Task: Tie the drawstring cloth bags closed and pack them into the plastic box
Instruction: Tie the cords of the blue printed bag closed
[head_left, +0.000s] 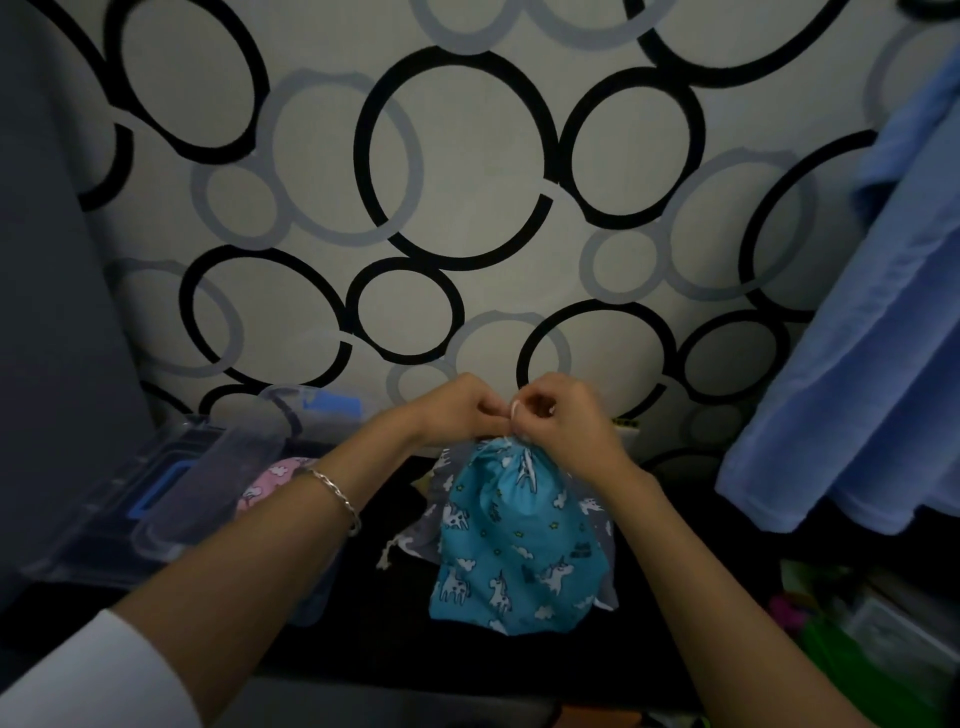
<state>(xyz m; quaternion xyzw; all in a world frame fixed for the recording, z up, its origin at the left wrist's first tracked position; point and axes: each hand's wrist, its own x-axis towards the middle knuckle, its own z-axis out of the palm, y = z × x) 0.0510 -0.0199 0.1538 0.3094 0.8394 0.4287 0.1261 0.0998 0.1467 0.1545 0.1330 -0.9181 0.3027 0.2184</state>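
Both hands meet above the gathered neck of a blue bag (511, 545) printed with white unicorns. The left hand (462, 410) and the right hand (569, 423) each hold a pinching grip, fingers curled, on the white drawstring (514, 411), which shows as a small loop between the two thumbs. The bag hangs straight below the grip, its mouth already cinched tight just under the fingers and its body resting on a dark surface (395, 639).

Beneath the blue bag, and so lower than the grip, lies a grey bag (595, 512), sticking out on both sides; its knotted cord end trails to the lower left of the grip.

To the left of the grip and lower stands the clear plastic box (104, 525) with a blue latch. A pink bag (270, 480) shows at its near edge, partly hidden by the left forearm, so whether it lies fully inside cannot be told. A silver bracelet (340, 499) circles the left wrist.

Behind the grip rises a wall (483, 171) patterned with black and grey rings. Well to the right of the grip hangs a blue cloth (857, 374).
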